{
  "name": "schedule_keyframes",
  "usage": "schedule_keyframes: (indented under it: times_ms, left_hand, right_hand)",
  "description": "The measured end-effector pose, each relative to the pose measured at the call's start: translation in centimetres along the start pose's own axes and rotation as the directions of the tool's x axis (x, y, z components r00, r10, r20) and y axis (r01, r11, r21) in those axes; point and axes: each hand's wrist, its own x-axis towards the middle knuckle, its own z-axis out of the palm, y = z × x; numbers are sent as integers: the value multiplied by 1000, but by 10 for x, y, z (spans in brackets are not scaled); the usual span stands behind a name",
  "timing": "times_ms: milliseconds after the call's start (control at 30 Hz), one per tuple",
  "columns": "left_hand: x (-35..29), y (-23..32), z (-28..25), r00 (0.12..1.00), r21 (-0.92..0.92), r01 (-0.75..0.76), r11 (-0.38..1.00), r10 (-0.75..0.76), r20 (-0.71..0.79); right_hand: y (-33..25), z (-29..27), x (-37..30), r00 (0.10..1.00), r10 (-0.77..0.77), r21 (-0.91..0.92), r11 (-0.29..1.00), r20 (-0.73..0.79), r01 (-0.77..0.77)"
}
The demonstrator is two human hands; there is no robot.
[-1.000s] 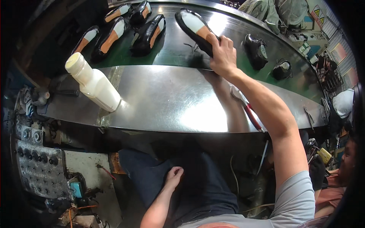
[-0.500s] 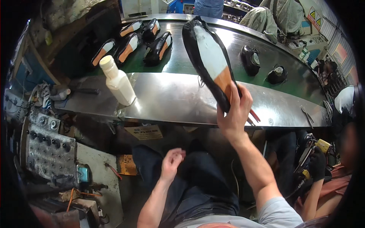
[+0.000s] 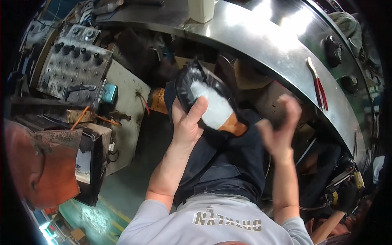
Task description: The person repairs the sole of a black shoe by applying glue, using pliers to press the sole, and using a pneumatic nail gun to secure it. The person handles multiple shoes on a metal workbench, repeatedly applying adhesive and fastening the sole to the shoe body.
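Observation:
My left hand [image 3: 188,122] grips a black shoe [image 3: 208,102] over my lap, sole side up, with a white sole area and an orange-brown heel patch. Its thumb lies across the white part. My right hand [image 3: 277,130] hovers just to the right of the shoe, fingers spread and blurred, holding nothing. Both forearms rise from the lower edge over my dark trousers [image 3: 222,163].
A curved steel bench [image 3: 261,45] runs across the top, carrying red-handled pliers [image 3: 318,83] and dark round parts [image 3: 334,50]. The base of a cream bottle [image 3: 201,10] stands at the top. A grey control panel with knobs [image 3: 71,67] is left; an orange bin [image 3: 45,163] sits lower left.
The shoe came down off the bench to my lap and passed from my right hand to my left. My right hand let go and now hangs beside it. My head tilted down.

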Motion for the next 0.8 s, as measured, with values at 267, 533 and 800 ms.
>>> schedule_keyframes:
  times_ms: [267,533,800]
  left_hand:
    - [-80,-63,-78,962,-82,85,993,-103,-252]
    - [-104,-80,-93,928,-28,134,991,-135,-346]
    - [-87,-62,-89,897,-64,246,967,-252,-362]
  right_hand:
    - [189,-113,57,826,549,-880,323,-127,-349]
    - [161,-102,67,797,593,-638,659,116,-397]
    - [-48,14,-6,267,424,440,-389,866,-809]
